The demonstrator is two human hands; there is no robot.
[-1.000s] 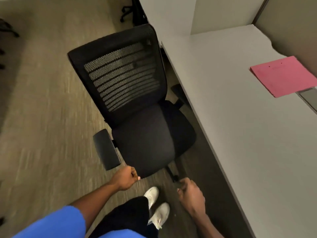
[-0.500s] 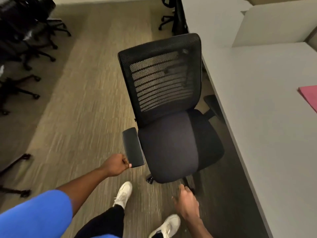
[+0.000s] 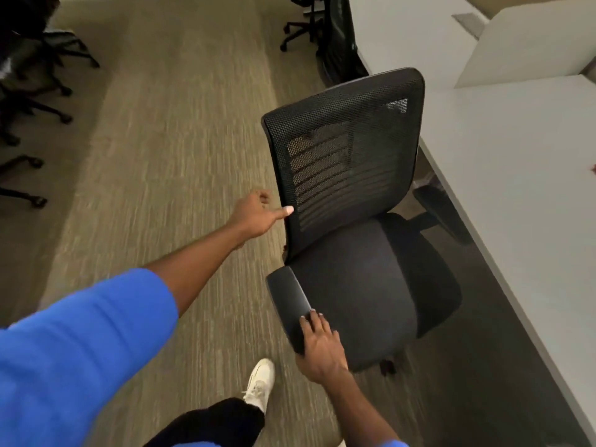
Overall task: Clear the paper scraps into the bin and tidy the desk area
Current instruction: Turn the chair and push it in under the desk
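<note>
- Bottom centre of frame: my white shoe [image 3: 259, 382] on the striped carpet [image 3: 167, 162], black trouser leg below it.
- My right hand [image 3: 322, 345], lower centre, lies flat on the near end of the chair's left-side armrest [image 3: 288, 304]; fingers together, palm down, curling over the pad edge rather than wrapped around it.
- My left hand [image 3: 254, 212], mid-frame, reaches out on a blue-sleeved arm; thumb tip touches the left edge of the mesh backrest [image 3: 345, 156], other fingers loosely curled behind. Whether they press the frame I cannot tell.
- Office chair [image 3: 364, 285]: black, grey seat, standing just beside the white tabletop [image 3: 516, 188], which runs down the right side of frame. Far armrest close to the tabletop edge.
- Tabletop surface in view is bare; a small reddish speck [image 3: 593, 169] at the right frame edge, too cropped to identify. No paper scraps or bin visible in frame.
- Upper right: a white divider panel [image 3: 522, 50] standing on the tabletop.
- Top centre and upper left: bases of other black chairs [image 3: 32, 75].
</note>
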